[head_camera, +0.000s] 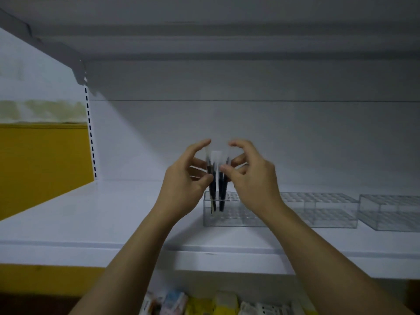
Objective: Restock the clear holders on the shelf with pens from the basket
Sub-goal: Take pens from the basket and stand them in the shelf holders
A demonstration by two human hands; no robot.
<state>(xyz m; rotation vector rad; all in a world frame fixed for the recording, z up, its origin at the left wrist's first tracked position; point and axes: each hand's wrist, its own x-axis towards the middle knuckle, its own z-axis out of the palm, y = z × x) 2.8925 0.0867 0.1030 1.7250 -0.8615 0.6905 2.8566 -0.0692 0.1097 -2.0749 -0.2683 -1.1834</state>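
So this is the slotting step, pens going into the grid. A small bunch of dark pens with pale caps stands upright in the left end of the leftmost holder, tips down in the holes. Both hands are up at the cap end. The left hand has its thumb in front and its fingers curled round behind, pinching the bunch from the left. The right hand does the same from the other side, thumb tip on the barrels. It's a bit blurry right at the caps, so I can't say which pen each finger is on.

The holder sits on the white shelf, with the middle holder just beside it and the right holder a little apart. Both of those look to have nothing in them, and most of the first grid is bare too, so I'd guess this job is only starting.

For the next move I'd say spread the bunch so each pen drops into its own hole and stands straight, then let go gently so the light plastic holder doesn't tip or slide. After that it's back for more pens. The basket isn't in view, only some packaged goods on the level below.
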